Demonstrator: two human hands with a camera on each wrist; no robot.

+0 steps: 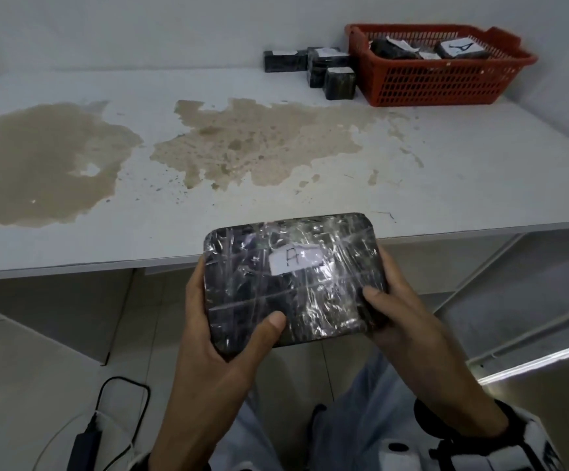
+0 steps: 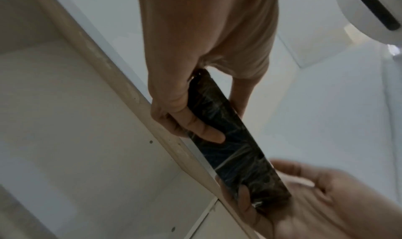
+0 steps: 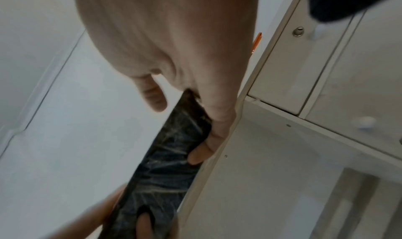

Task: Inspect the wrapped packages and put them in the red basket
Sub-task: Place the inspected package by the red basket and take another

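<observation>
A package (image 1: pixel 293 277) is held up in front of the near edge of the surface (image 1: pixel 446 185), with the left hand (image 1: pixel 228 334) on its left end and the right hand (image 1: pixel 395 307) on its right end. The basket (image 1: pixel 439 86) sits at the far right corner of the surface, with packages (image 1: pixel 446 49) inside it. More packages (image 1: pixel 313 69) lie on the surface just left of the basket. Two big stains (image 1: pixel 242 144) spread over the middle and left. A cable (image 1: pixel 113 402) lies on the floor below, to the left.

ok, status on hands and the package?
Left hand and right hand both grip the wrapped package, "A" label up, in front of the table edge. Red basket far right, already holds packages. Path clear.
</observation>
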